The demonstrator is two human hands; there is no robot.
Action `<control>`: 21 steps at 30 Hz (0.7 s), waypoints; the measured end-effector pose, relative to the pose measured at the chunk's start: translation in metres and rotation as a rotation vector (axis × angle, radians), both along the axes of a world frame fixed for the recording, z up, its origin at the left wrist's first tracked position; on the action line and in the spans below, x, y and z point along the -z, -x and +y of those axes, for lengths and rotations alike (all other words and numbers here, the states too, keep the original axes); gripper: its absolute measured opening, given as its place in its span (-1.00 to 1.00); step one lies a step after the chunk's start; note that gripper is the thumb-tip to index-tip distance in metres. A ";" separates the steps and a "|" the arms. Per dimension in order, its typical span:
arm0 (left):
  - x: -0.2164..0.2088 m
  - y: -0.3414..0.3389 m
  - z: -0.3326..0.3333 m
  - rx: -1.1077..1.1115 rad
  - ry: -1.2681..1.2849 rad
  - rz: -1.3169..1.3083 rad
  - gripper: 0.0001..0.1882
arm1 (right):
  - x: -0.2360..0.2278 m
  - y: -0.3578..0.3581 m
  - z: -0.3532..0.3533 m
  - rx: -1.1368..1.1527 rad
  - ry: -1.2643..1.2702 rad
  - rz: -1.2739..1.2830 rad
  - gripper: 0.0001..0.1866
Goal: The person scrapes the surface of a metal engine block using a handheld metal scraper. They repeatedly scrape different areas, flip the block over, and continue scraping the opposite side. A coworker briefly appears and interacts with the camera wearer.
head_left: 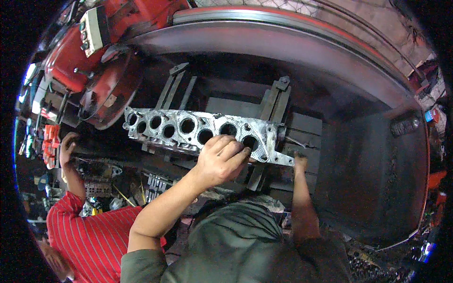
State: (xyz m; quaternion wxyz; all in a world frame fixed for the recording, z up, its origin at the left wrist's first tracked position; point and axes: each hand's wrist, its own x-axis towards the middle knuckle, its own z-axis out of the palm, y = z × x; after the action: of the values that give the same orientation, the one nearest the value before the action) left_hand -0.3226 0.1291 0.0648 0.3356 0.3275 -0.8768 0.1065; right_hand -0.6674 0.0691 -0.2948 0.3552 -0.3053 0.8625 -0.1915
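A long silvery cylinder head (179, 126), its flat face pierced by a row of round ports, lies across dark metal supports. My left hand (224, 158) has its fingers curled over the front edge beside the right-hand ports, gripping it. At the narrow right end, my right hand (300, 162) is closed against the tip, the thumb showing; its other fingers are hidden. Just behind that hand, a thin metal tool (302, 142) lies on the slotted machine table (306, 125). Clamp bars (276, 96) rise behind the cylinder head on the right.
A red machine guard (71, 59) and a button box (92, 32) stand at far left. A co-worker's red striped sleeve and back (94, 231) are close on my left. The machine's dark tray wall (283, 42) curves around behind; a coil spring (405, 126) sits far right.
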 end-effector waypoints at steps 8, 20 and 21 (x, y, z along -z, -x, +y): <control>0.007 -0.001 -0.002 0.012 0.012 0.067 -0.60 | -0.374 -0.092 0.061 -0.526 0.948 -0.062 -0.67; 0.012 0.001 -0.007 0.021 0.080 0.157 -0.68 | -0.428 -0.194 0.071 -0.803 0.510 0.733 -0.74; 0.012 0.002 -0.008 0.027 0.099 0.161 -0.69 | -0.427 -0.192 0.068 -0.798 0.552 0.726 -0.75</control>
State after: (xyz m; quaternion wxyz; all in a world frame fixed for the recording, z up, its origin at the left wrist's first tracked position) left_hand -0.3244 0.1211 0.0527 0.4223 0.3059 -0.8450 0.1184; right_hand -0.4754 0.1373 0.1325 -0.0097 -0.7320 0.6660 -0.1435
